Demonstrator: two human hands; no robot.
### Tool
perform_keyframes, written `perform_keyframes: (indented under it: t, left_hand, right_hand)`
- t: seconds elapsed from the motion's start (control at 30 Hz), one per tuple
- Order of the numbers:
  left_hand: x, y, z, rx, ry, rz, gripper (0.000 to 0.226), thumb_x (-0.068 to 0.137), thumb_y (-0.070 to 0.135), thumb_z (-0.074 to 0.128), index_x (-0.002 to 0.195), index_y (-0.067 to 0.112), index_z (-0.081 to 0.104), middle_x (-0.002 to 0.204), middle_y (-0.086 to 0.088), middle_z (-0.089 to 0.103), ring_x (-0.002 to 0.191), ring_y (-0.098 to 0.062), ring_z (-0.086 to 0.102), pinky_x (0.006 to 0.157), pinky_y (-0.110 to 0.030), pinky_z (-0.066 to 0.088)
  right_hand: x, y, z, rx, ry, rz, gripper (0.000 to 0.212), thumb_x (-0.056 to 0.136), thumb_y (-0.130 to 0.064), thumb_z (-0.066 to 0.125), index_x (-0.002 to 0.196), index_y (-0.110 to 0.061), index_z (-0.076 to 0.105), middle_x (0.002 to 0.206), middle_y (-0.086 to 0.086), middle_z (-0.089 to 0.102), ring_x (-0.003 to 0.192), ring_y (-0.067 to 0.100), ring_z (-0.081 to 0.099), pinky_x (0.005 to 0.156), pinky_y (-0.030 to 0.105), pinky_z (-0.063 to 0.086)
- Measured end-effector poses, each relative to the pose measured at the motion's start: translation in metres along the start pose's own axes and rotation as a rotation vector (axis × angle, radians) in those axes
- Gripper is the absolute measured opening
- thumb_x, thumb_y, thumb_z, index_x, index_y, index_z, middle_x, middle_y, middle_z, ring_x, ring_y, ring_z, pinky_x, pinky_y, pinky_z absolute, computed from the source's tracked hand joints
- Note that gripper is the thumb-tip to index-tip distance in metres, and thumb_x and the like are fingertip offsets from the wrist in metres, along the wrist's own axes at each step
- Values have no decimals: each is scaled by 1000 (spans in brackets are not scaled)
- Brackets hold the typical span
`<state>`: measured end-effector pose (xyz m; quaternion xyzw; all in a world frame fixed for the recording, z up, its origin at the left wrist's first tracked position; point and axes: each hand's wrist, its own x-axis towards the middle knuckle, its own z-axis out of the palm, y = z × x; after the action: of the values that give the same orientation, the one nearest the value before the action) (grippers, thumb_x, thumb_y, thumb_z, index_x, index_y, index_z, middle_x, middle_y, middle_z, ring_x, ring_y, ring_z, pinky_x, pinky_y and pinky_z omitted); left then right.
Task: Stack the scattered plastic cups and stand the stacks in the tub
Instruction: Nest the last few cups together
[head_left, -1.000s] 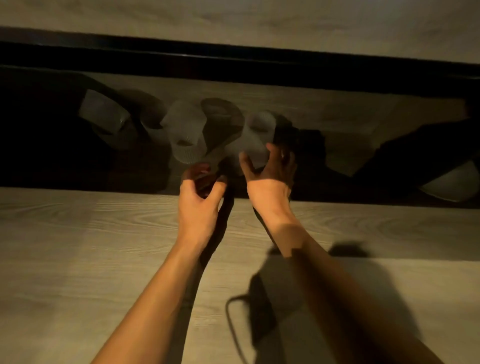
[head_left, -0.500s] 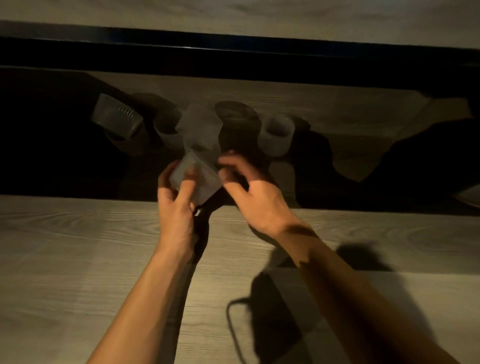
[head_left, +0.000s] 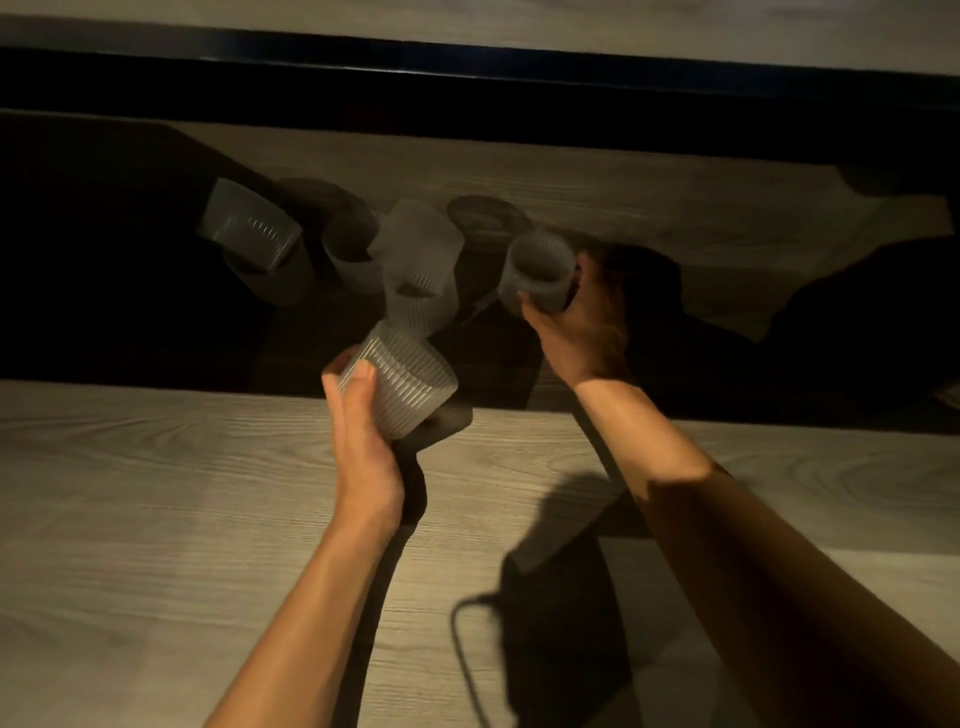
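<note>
1. The pale wood-grain tabletop (head_left: 156, 519) ended in a straight edge across the middle of the scene. Beyond it lay a darker, lower surface (head_left: 649, 208) in heavy shadow, closed at the back by a black band (head_left: 467, 93). Both bare forearms reached over that edge, with wood grain showing on either side of them.
2. The left grip (head_left: 363, 441) was curled round a ribbed cup (head_left: 400, 384), thumb across its wall, holding it tilted just above the tabletop's edge.
3. The right grip (head_left: 582, 322), deep in shadow, was wrapped round a second cup (head_left: 537, 273) farther back, its open mouth tipped towards the viewer.
4. The cups were thin translucent plastic, tapered and finely ribbed.
5. A taller pale cup shape (head_left: 421, 265) stood between the two held cups, just behind the left one. Whether it was one cup or several nested could not be told.
6. Left of it sat a short cup (head_left: 350, 254), and a tilted cup (head_left: 252, 228) lay at the far left.
7. Arm shadows (head_left: 561, 597) crossed the near tabletop.
</note>
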<state>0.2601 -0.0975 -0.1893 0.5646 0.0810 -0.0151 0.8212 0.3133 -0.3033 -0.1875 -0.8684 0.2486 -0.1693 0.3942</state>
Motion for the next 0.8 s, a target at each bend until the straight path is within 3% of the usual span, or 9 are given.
perform_keyframes:
  t: [0.07, 0.13, 0.23, 0.3, 0.43, 0.5, 0.6, 0.67, 0.8]
  left_hand:
    - [2, 1, -4, -75, -2, 2, 24, 88, 45, 57, 107, 31, 59, 96, 14, 70, 101, -12, 62, 98, -53, 46]
    - [2, 6, -6, -130, 6, 13, 24, 88, 37, 55, 109, 27, 58, 98, 12, 68, 97, -10, 63, 90, -43, 49]
    - [3, 10, -9, -169, 15, 38, 27, 85, 33, 54, 110, 23, 57, 96, 12, 68, 94, -7, 64, 85, -36, 50]
    - [4, 11, -12, -158, 9, 39, 22, 87, 34, 54, 107, 24, 57, 96, 11, 67, 92, -6, 63, 85, -33, 49]
    - [6, 15, -19, -89, 36, 24, 21, 92, 45, 55, 100, 27, 62, 94, 8, 64, 91, -10, 59, 89, -36, 45]
    - [7, 18, -22, -52, 41, 52, 20, 93, 45, 54, 98, 28, 63, 92, 8, 64, 90, -10, 59, 86, -35, 46]
    - [6, 25, -25, 56, 23, 116, 18, 93, 42, 53, 102, 27, 60, 87, 15, 66, 85, -4, 62, 77, -28, 48]
    - [5, 27, -29, 147, -27, 144, 19, 93, 40, 52, 106, 28, 57, 88, 17, 66, 86, -5, 63, 77, -28, 50]
    - [4, 32, -40, 164, -79, 146, 12, 101, 29, 49, 108, 22, 55, 86, 18, 67, 80, -2, 65, 66, -23, 53]
  right_hand:
    - [-9, -2, 1, 66, -51, 8, 66, 74, -38, 81, 131, -21, 51, 137, 4, 50, 128, 23, 47, 103, 45, 46]
    - [-20, -8, 0, 248, -62, 25, 68, 71, -32, 86, 126, -22, 46, 130, 1, 52, 120, 18, 52, 99, 41, 50]
    - [-37, -20, -8, 456, -168, 12, 71, 76, -24, 86, 133, -21, 42, 128, -7, 49, 117, 11, 53, 93, 27, 51]
    - [-49, -24, -13, 489, -321, 49, 77, 80, -33, 81, 144, -29, 38, 133, -12, 43, 122, 8, 46, 93, 23, 46]
    - [-64, -30, -16, 477, -492, 107, 99, 71, -54, 77, 154, -42, 25, 153, -14, 28, 136, 8, 32, 105, 21, 34]
    - [-69, -36, -17, 478, -575, 2, 88, 80, -43, 79, 151, -44, 27, 145, -20, 31, 129, 1, 36, 99, 15, 38]
    - [-71, -43, -13, 287, -771, -157, 68, 81, -50, 73, 133, -52, 29, 134, -17, 42, 122, 5, 48, 100, 33, 48]
    - [-73, -52, -12, 126, -910, -172, 55, 84, -57, 68, 123, -57, 29, 120, -19, 47, 110, 6, 56, 95, 36, 52]
    - [-80, -71, -9, 85, -940, -258, 48, 96, -66, 38, 139, -59, 21, 120, -16, 56, 105, 6, 59, 87, 25, 46]
